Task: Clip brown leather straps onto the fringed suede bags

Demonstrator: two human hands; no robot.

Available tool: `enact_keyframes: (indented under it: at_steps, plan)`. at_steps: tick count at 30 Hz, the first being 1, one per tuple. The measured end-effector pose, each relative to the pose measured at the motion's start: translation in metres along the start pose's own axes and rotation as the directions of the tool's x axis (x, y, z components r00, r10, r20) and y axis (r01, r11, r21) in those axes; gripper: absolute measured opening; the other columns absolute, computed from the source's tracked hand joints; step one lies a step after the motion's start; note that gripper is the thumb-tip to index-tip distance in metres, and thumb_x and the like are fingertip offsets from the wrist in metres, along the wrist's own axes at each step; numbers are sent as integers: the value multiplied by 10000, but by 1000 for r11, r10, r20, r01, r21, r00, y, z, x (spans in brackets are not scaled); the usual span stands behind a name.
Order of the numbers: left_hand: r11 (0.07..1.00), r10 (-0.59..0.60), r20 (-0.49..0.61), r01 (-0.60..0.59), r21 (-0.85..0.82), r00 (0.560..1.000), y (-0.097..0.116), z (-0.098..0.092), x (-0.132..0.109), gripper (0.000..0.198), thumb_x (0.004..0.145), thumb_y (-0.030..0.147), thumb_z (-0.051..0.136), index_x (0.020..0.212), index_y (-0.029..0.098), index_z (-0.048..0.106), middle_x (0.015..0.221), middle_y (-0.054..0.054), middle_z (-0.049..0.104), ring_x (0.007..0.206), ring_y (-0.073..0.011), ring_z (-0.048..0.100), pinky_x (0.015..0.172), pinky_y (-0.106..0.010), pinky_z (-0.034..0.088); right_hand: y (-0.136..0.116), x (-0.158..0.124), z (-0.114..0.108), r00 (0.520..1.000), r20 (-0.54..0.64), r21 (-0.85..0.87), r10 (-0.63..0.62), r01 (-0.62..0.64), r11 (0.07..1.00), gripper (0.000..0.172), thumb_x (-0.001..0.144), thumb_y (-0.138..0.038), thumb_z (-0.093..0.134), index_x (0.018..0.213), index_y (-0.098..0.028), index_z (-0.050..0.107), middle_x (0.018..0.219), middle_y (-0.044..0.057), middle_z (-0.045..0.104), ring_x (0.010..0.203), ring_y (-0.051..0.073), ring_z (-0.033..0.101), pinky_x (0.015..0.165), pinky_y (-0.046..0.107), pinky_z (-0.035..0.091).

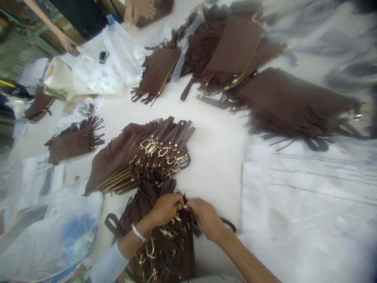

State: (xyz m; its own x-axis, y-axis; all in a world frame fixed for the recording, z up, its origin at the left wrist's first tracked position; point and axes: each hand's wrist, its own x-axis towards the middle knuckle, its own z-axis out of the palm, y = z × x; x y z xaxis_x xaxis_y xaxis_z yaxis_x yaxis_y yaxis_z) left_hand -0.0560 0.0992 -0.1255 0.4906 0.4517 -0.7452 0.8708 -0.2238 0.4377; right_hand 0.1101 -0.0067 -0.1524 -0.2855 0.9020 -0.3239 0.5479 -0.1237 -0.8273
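The left hand [166, 209] and right hand [207, 218] pinch one gold clasp [185, 206] with closed fingers among the brown straps [165, 251]; I think the neighbouring clasps could snag and tangle them.

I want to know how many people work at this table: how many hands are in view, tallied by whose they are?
Wearer's own hands: 2, the left hand and right hand, both gripping the brown bag bundle.
Other people's hands: 2, the upper-left hand and the top-edge hand.
Total: 4.
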Motion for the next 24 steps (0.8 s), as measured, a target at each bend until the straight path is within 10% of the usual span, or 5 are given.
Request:
enact_keyframes:
  at_steps: [17, 24]
  plan:
    - [998, 59, 11, -59, 20, 998, -3, -1, 0, 137, 846, 156, 519, 793, 201, 637, 841, 11, 690, 810, -151, 617, 706, -221, 407, -11, 7, -14, 993, 116, -317, 28, 10, 949, 231, 925, -92, 468, 1132, -165, 536, 931, 92, 692, 837, 239, 646, 689, 305, 435]
    - [982, 124, -54, -114, 152, 991, 9, 3, -11, 216, 953, 200, 443, 868, 191, 641, 898, -51, 674, 846, -197, 622, 756, -293, 433, -10, 31, -61, 995, 84, -462, 59, -13, 887, 162, 928, -147, 494, 1069, -96, 557, 782, 143, 706, 672, 268, 686, 568, 316, 435]
